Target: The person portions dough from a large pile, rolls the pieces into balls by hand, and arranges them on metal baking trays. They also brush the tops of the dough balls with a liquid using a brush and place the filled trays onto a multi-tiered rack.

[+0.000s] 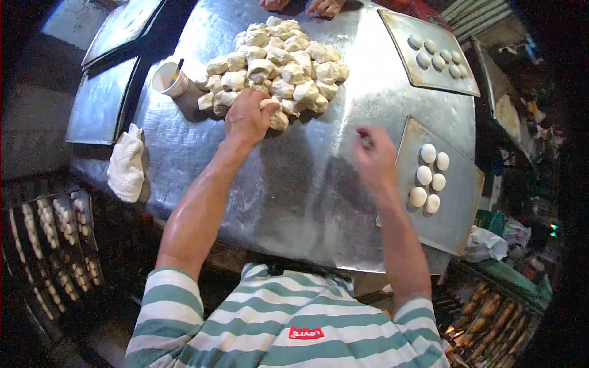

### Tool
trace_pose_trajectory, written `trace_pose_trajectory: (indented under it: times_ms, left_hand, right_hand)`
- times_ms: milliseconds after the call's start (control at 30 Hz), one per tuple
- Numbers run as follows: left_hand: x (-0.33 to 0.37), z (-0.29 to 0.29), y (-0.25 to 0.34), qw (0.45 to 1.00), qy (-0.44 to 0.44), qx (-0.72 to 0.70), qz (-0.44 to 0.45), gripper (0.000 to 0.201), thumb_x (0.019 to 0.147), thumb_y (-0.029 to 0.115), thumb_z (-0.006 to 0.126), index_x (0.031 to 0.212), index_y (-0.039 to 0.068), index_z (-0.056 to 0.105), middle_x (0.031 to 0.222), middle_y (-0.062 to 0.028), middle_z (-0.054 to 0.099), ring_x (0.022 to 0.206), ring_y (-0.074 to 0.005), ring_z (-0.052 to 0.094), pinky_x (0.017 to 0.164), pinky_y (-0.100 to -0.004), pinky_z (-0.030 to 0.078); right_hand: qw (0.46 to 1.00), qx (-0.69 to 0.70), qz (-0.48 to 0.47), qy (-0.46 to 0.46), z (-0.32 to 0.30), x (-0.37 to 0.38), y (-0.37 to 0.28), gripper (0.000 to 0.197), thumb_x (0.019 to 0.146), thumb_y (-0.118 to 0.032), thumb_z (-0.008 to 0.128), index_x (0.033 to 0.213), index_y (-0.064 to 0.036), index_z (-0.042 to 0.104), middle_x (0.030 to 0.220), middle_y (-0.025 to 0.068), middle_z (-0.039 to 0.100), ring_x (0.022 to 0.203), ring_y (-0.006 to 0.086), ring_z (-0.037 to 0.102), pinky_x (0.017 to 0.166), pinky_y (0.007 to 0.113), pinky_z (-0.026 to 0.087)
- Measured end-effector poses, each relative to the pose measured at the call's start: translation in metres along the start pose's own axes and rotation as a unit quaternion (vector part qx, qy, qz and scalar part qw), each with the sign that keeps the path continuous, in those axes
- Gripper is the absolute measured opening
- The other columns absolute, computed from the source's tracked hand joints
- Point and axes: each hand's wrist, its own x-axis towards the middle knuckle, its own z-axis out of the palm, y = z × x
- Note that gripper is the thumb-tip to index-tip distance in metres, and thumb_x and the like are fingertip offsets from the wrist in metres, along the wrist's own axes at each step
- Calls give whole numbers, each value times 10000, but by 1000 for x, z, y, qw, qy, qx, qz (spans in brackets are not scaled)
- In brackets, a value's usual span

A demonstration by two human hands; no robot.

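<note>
A heap of pale dough pieces [279, 58] lies toward the far middle of the metal table [288, 202]. At the heap's near edge, my left hand [246, 116] is closed on one dough piece [274, 115], thumb and fingers pressing into it. My right hand [376, 153] hovers left of the near tray [457, 202], fingers curled and slightly blurred; whatever it may hold is hidden. On that tray sit several smooth white dough balls [423, 175] in two uneven rows.
A far-right tray [397, 58] bears more dough balls. A white tub [170, 80] stands left of the heap, with a white cloth [127, 164] at the left edge. Another person's hands [325, 7] rest at the far edge. Racks of shaped dough [52, 227] stand at lower left.
</note>
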Motion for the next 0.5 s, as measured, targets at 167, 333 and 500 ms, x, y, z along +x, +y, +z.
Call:
trace_pose_trajectory:
  times_ms: [167,333,500]
  left_hand:
    - [-35,-68,16,950,21,-312,-21,202,976,201,708,1059,23,663,948,-144,656,877,-323,647,817,-393,520]
    - [-125,-95,-41,983,-18,-183,18,138,962,110,684,1059,12,672,1017,-164,648,954,-344,636,832,-413,526]
    - [-196,-126,-84,997,-61,-40,23,145,924,72,665,1063,35,683,1043,-170,629,984,-369,609,854,-464,507]
  right_hand:
    - [994,-67,-87,15,85,91,-50,308,856,-194,741,1107,-16,721,1085,196,732,974,373,711,851,449,576]
    - [999,40,34,-11,90,111,-52,349,805,-230,748,1054,13,727,925,213,744,878,344,732,793,439,572]
    - [977,170,125,41,21,-54,13,160,835,-144,634,896,-8,690,800,101,678,816,211,635,771,347,505]
